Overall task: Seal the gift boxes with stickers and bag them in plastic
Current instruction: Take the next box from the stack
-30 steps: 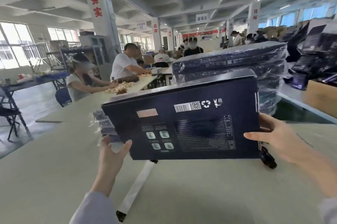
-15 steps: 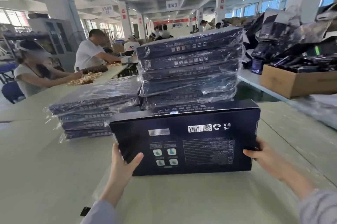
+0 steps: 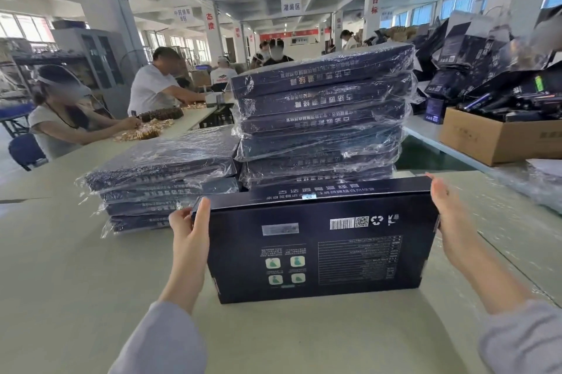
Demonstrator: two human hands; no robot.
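A dark navy gift box stands tilted on its long edge on the pale table, its printed underside with barcode and label facing me. My left hand grips its upper left corner, thumb on the near face and fingers curled round the end. My right hand lies flat against the right end, fingers straight. A small round sticker sits on the top flap's edge. Behind the box stand two stacks of plastic-bagged gift boxes, a low one at left and a tall one at centre.
A cardboard carton of dark items sits at the right, with loose dark packaging piled behind it. Crinkled plastic lies at the table's right edge. Two seated people work at the far left end of the table.
The box has come down and nearer to me, its lower edge now on the table. My left hand slid from the box's lower left corner up to its upper left corner.
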